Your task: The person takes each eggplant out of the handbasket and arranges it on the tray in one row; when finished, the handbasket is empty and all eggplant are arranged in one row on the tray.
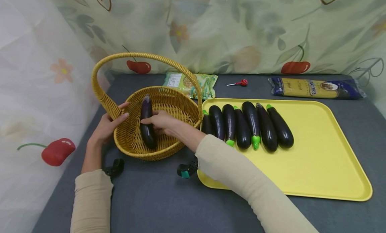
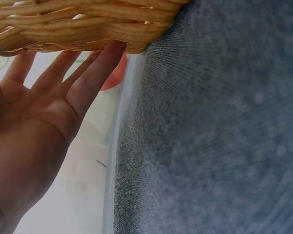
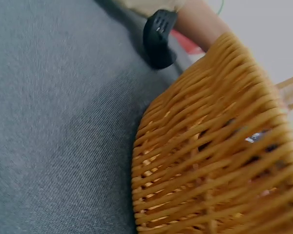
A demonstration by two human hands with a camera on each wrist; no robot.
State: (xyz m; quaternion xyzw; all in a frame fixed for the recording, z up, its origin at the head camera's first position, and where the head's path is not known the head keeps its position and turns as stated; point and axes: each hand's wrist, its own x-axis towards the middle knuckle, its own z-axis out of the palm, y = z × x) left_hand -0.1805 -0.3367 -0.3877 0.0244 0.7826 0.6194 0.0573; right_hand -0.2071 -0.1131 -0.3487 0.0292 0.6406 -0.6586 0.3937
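A wicker basket with a tall arched handle stands at the left of the table. My left hand holds its left side near the handle's base, thumb over the rim. In the left wrist view, the left hand's fingers touch the basket's woven outside. Inside the basket, my right hand grips an eggplant around its middle, thumb across it. In the right wrist view, the basket wall hides the right hand. Several more eggplants lie side by side on a yellow tray.
Behind the basket lies a green packet. A red lollipop and a pasta packet lie along the back of the grey table. Patterned curtains hang behind and at the sides.
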